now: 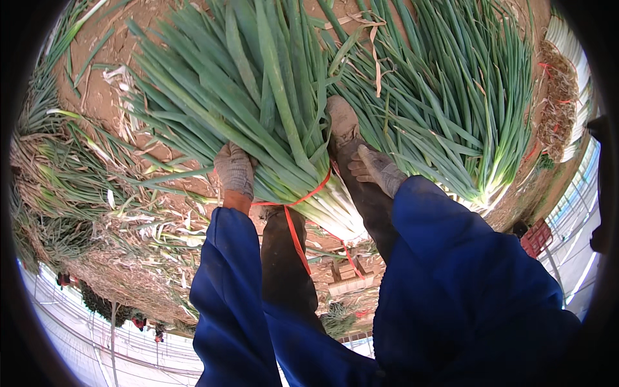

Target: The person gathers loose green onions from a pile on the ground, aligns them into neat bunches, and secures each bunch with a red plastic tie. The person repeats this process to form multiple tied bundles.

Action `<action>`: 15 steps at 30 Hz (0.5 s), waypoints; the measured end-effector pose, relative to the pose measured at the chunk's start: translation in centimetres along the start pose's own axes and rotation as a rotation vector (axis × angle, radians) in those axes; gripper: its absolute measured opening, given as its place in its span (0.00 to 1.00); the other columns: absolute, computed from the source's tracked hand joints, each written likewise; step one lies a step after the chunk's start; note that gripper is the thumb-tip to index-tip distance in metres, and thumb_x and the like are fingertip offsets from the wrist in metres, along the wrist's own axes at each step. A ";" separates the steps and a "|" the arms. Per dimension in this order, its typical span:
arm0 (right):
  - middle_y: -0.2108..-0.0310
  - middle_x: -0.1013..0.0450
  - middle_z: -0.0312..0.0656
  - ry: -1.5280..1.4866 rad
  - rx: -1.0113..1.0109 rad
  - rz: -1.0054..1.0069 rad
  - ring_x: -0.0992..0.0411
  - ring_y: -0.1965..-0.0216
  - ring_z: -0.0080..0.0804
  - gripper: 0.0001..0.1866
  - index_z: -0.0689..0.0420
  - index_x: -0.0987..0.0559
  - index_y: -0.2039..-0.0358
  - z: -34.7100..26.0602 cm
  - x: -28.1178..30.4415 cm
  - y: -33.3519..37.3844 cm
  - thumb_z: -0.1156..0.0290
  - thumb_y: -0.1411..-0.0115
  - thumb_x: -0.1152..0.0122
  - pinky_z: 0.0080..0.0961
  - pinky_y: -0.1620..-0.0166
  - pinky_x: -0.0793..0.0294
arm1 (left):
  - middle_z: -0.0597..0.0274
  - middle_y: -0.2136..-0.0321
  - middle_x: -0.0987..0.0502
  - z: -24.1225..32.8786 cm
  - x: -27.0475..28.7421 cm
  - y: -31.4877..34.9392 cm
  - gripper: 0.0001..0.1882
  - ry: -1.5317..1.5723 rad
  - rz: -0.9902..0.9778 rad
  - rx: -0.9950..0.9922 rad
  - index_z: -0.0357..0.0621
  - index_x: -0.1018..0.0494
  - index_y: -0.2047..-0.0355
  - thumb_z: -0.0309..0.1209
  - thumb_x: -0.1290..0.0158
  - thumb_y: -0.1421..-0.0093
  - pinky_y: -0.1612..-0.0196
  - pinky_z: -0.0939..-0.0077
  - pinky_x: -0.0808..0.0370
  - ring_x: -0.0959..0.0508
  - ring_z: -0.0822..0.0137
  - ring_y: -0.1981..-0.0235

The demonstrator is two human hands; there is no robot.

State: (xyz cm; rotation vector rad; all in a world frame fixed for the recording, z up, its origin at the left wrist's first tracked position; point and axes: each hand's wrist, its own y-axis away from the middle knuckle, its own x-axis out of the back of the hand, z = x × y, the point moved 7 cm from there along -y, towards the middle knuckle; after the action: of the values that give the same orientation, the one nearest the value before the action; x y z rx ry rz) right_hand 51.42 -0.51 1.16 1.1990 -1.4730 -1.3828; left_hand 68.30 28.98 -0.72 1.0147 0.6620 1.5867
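A big bundle of green onions (pixel 258 84) lies between my legs, green leaves fanned away from me and white stems (pixel 332 213) toward me. Red tying tape (pixel 309 195) crosses it just above the stems, and its loose ends hang down on the near side. My left hand (pixel 233 169), in a grey glove, is closed in a fist against the left edge of the leaves; what it grips, if anything, is hidden. On the right, my gloved right hand (pixel 379 169) rests with fingers stretched out against my right leg by the dirty boot (pixel 343 121), holding nothing.
A second heap of green onions (pixel 451 97) lies to the right. Cut leaves and dry scraps (pixel 122 213) litter the soil at left. A red crate (pixel 536 238) stands at far right, and a small wooden piece (pixel 350 282) lies behind the bundle between my legs.
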 end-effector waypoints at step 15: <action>0.52 0.27 0.50 0.267 0.665 0.177 0.29 0.48 0.43 0.31 0.60 0.28 0.46 -24.4 -12.2 -8.4 0.44 0.34 0.56 0.34 0.47 0.30 | 0.68 0.89 0.33 -1.0 -0.1 -1.2 0.14 0.055 -0.024 0.067 0.47 0.32 0.73 0.39 0.53 0.33 0.91 0.81 0.44 0.38 0.76 0.93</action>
State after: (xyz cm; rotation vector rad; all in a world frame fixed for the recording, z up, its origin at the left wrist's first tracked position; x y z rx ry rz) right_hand 78.97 5.02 -3.62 1.5310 -1.8481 -0.5854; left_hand 68.04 29.29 -2.17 1.0118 0.7661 1.5853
